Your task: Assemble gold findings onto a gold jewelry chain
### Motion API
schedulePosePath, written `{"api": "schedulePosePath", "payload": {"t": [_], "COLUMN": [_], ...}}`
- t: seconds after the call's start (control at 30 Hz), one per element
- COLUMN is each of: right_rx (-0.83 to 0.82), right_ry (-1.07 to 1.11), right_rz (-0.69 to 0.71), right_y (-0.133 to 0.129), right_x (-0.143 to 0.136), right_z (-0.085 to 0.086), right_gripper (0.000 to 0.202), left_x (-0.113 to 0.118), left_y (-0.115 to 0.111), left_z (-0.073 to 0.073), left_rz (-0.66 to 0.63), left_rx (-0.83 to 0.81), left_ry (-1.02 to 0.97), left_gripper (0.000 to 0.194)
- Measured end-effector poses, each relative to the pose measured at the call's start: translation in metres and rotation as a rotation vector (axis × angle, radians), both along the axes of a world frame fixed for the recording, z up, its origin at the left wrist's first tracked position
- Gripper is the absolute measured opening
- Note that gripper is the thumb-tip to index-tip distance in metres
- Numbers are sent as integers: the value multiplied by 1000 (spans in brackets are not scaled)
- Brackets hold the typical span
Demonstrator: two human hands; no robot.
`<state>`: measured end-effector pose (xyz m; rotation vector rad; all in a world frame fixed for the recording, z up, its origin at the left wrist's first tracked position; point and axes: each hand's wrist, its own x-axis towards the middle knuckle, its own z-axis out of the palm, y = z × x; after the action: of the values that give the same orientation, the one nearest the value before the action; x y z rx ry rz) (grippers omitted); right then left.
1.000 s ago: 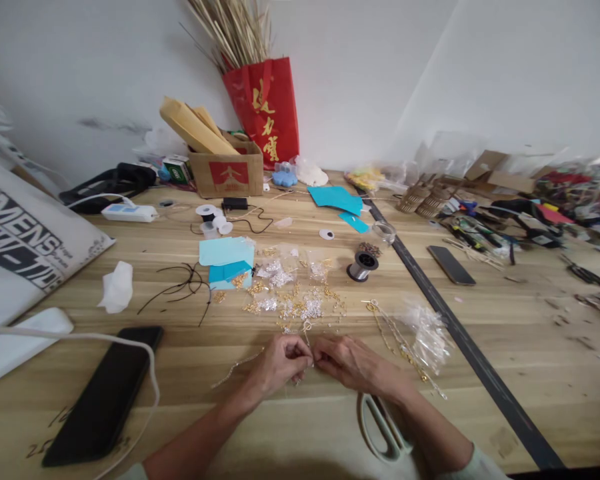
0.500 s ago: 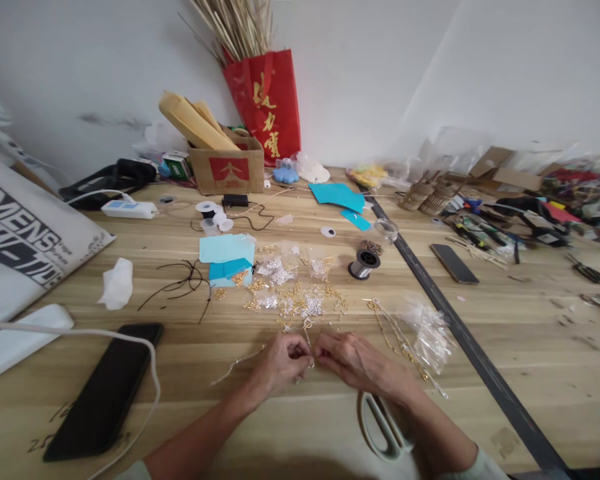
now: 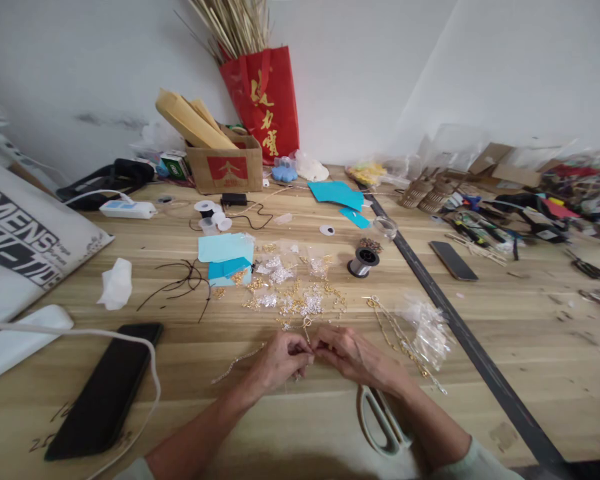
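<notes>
My left hand and my right hand meet over the wooden table, both with fingers pinched together. Between the fingertips runs a thin beaded chain; its looped end shows just above them. Another length of silver chain lies to the left of my left hand. Loose gold and silver beads are spread just beyond my hands. White-handled scissors lie under my right forearm, their blades hidden. Right of my right hand rest gold and silver chains beside clear plastic bags.
Behind the beads are blue cards and a wire spool. A black phone with a white cable lies at left. A grey phone lies past the dark table strip. A cardboard box and red bag stand at the back.
My hands remain pinched together in nearly the same place, with my right fingers moved slightly. The whole view has shifted a little; nothing else has visibly moved.
</notes>
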<state>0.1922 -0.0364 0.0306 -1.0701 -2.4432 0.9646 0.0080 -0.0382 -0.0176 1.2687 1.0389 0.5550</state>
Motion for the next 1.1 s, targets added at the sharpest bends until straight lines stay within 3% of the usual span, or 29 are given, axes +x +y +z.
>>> {"api": "schedulePosePath", "payload": {"t": [0.3,0.53,0.73,0.9,1.1], "right_rx": [-32,1,118,146,133], "right_ry": [38,73,92,-19,-83], "right_rz": [-15,-23,-132,-45,3], "right_y": [0,-1,-1,0,-1], "right_x": [-2,-4,3,5,2], "right_z": [-3,-7,7,15,0], "right_gripper": [8,7,9,11,7], "left_x": [0,2,3,2,1], "left_y": [0,-1,0,0,0], "left_z": [7,2,9,12,7], "left_rz": [-26,-13,5,15,22], "left_rx": [10,23,-44,-68,-60], "left_ry": [35,1,-10,-32,-58], "left_gripper": [13,12,17,19,19]}}
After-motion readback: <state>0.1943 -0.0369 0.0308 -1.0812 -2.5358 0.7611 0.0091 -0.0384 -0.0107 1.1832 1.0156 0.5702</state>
